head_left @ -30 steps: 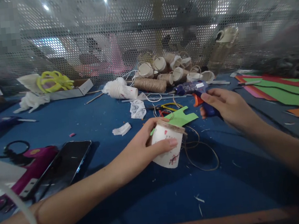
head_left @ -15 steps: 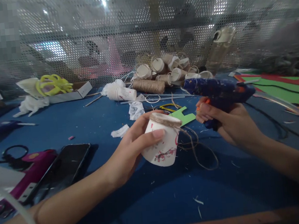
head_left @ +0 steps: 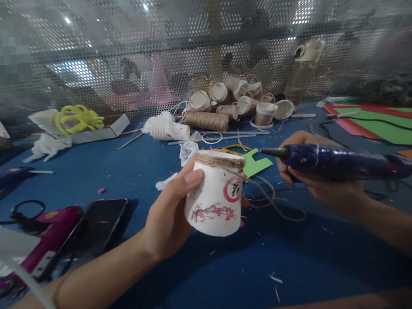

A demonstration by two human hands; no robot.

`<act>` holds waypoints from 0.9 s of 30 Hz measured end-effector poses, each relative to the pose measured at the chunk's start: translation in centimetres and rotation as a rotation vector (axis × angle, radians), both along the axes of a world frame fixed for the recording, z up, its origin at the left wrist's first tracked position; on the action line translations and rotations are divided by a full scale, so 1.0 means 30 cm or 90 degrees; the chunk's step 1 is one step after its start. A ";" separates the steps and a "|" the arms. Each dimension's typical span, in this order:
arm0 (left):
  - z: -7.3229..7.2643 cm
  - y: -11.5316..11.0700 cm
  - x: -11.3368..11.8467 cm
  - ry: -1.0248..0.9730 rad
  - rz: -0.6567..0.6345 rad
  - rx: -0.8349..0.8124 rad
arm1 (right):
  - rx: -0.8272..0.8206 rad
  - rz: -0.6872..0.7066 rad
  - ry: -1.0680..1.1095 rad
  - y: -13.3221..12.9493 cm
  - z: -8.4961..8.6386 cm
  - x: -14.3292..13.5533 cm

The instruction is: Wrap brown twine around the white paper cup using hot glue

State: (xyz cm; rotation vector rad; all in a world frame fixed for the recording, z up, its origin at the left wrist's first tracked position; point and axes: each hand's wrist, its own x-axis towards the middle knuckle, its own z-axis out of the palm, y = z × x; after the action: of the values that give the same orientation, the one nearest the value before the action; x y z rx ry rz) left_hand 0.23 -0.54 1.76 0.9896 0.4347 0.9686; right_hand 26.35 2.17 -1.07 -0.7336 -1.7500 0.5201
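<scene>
White paper cup with twine-wrapped rim (head_left: 213,197) sat clamped in left hand (head_left: 172,204); right hand (head_left: 313,173), apart, gripped dark-blue plastic glue gun (head_left: 341,161).

Showing white on the cup (head_left: 209,193) at the centre, with red blossoms on dark branches low down and a red ring around black marks; banding its top in brown with twine (head_left: 218,160); showing dark blue on the glue gun (head_left: 338,161) at right; glowing yellow on the looped item (head_left: 78,119) at upper left, magenta on the device (head_left: 55,229) at lower left; layering green, red, pink and orange in the sheets (head_left: 396,124) at right; patterning the grey mesh (head_left: 178,21) with holes across the top.
</scene>
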 end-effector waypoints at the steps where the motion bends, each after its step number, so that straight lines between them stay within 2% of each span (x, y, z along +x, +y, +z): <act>1: 0.000 0.000 -0.001 -0.006 -0.007 -0.003 | 0.009 0.030 -0.003 -0.005 0.003 -0.001; 5: -0.002 -0.001 0.000 -0.047 -0.037 -0.002 | 0.091 0.092 -0.056 -0.017 0.017 -0.003; 9: -0.004 -0.002 0.000 -0.062 -0.052 -0.014 | 0.129 0.080 -0.124 -0.018 0.025 0.005; 16: -0.005 0.004 -0.006 -0.056 -0.056 -0.014 | 0.148 0.053 -0.132 -0.023 0.031 0.007; 27: -0.013 0.001 -0.002 0.022 0.033 0.054 | 0.202 -0.007 -0.088 -0.038 0.038 -0.017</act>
State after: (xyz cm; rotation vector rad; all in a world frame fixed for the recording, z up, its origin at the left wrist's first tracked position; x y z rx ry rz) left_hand 0.16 -0.52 1.37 1.0774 0.4527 1.0250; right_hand 25.85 1.02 0.07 -0.5630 -1.8993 0.1785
